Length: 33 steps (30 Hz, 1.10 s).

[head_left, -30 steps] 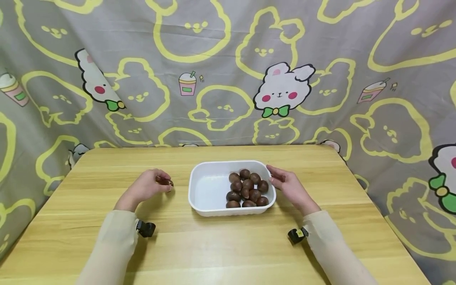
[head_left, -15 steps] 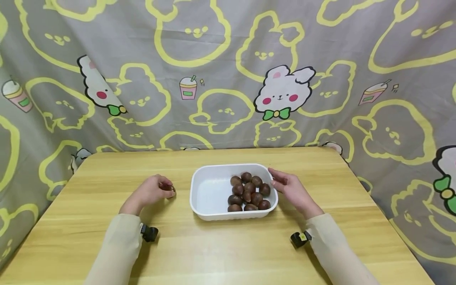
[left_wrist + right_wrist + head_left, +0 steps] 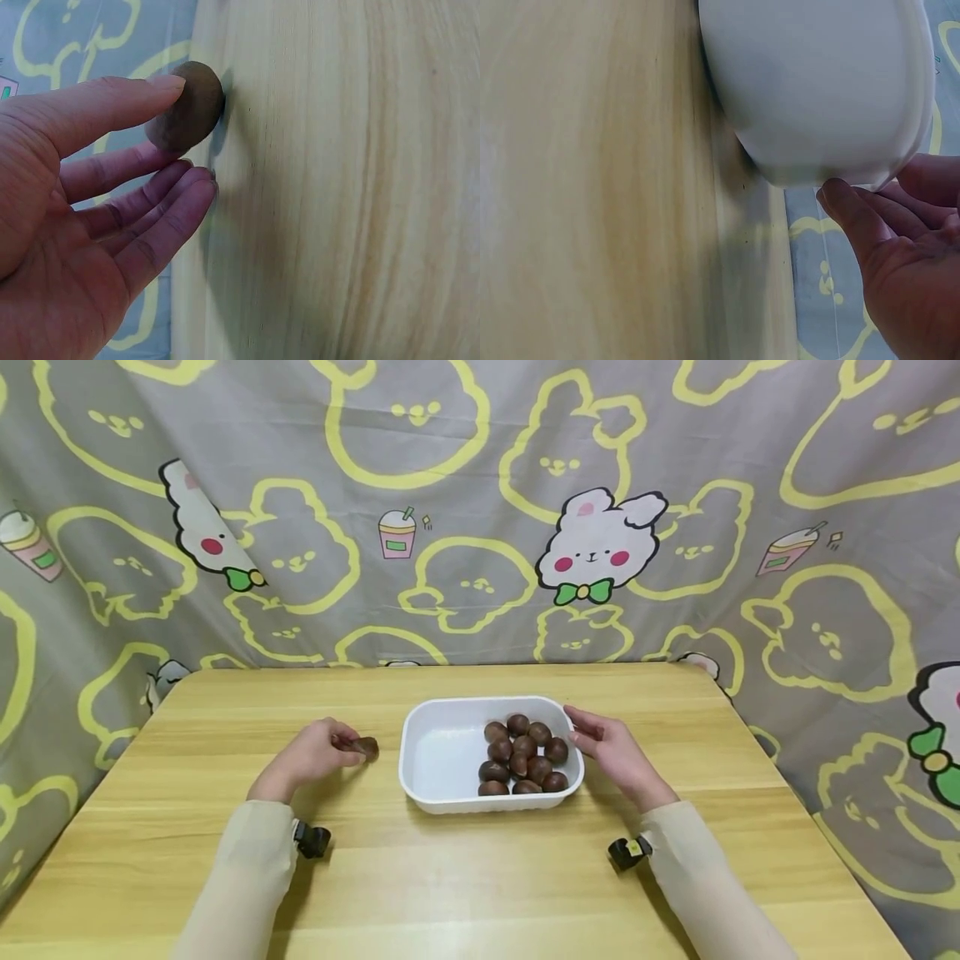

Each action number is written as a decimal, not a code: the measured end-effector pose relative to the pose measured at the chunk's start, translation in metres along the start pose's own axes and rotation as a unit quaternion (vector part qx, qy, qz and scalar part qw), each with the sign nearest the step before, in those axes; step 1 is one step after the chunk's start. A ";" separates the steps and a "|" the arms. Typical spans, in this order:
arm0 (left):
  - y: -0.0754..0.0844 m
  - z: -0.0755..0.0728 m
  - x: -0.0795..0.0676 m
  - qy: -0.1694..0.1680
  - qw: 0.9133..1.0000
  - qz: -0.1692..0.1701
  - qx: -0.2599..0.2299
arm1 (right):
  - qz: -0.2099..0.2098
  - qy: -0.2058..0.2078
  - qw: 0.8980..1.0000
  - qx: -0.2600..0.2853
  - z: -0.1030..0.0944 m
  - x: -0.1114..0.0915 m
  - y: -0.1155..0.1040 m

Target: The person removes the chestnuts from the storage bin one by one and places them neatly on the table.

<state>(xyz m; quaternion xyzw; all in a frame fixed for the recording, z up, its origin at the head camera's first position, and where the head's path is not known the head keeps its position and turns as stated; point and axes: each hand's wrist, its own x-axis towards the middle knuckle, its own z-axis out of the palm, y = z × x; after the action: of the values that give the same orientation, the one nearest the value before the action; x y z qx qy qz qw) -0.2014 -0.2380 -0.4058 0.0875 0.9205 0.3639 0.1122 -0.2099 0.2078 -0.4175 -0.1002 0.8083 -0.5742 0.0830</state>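
Observation:
My left hand [image 3: 311, 756] is left of the white tray, pinching a brown chestnut [image 3: 196, 109] between thumb and index finger just at the table surface. In the left wrist view the other fingers bend loosely below the chestnut. The white plastic tray [image 3: 442, 768] stands in the middle, with several chestnuts [image 3: 523, 746] gathered in its right half. My right hand [image 3: 618, 760] is at the tray's right end, its fingertips [image 3: 836, 191] touching the outside wall near the rim. Its fingers look fairly straight.
A wooden table [image 3: 465, 885] carries everything. Behind it hangs a grey curtain [image 3: 465, 468] with yellow outlines and cartoon rabbits. A small black camera is strapped at each wrist.
The chestnut in my left hand has shifted a little right, and more of it shows past the fingertips. My right hand stays at the tray. The head view has tilted slightly.

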 end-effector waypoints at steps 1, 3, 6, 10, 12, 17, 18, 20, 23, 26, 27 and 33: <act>0.000 -0.001 -0.001 0.001 1.000 -0.002 0.002 | 0.000 0.000 1.000 -0.001 0.000 0.000 0.000; -0.002 -0.001 -0.002 0.003 1.000 -0.003 0.004 | 0.003 -0.002 1.000 0.000 0.001 0.000 -0.001; -0.002 -0.003 -0.002 0.004 1.000 -0.004 0.009 | 0.002 -0.004 1.000 0.002 0.001 0.000 -0.002; -0.003 -0.004 -0.003 0.002 1.000 -0.005 0.010 | -0.001 -0.007 1.000 0.006 0.000 0.000 -0.002; -0.003 -0.005 -0.003 0.001 1.000 -0.008 0.008 | -0.001 -0.007 1.000 0.006 0.000 0.000 -0.002; 0.000 -0.007 -0.005 0.011 1.000 -0.012 0.010 | 0.001 -0.003 1.000 0.003 0.000 0.000 -0.001; 0.001 -0.007 -0.006 0.018 1.000 -0.011 0.011 | 0.002 -0.002 1.000 0.003 0.000 0.001 -0.001; 0.004 -0.009 -0.007 0.034 0.999 -0.006 0.013 | 0.002 -0.003 1.000 0.003 0.000 0.001 0.000; 0.011 -0.011 -0.009 0.056 0.998 0.005 0.004 | 0.000 -0.004 1.000 0.008 0.000 0.001 0.000; 0.019 -0.012 -0.010 0.072 0.997 0.021 -0.013 | 0.000 -0.004 1.000 0.005 0.000 0.000 0.000; 0.022 -0.012 -0.010 0.077 0.996 0.027 -0.019 | 0.000 -0.003 1.000 0.003 0.000 0.000 0.000; 0.047 -0.005 -0.008 0.099 0.991 0.073 -0.056 | -0.004 -0.005 1.000 0.003 0.000 0.000 0.000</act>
<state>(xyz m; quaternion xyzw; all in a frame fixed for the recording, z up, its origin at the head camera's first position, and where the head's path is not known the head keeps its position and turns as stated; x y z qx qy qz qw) -0.1915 -0.2094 -0.3685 0.1112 0.8965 0.4289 -0.0015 -0.2100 0.2079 -0.4179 -0.1058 0.8058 -0.5764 0.0849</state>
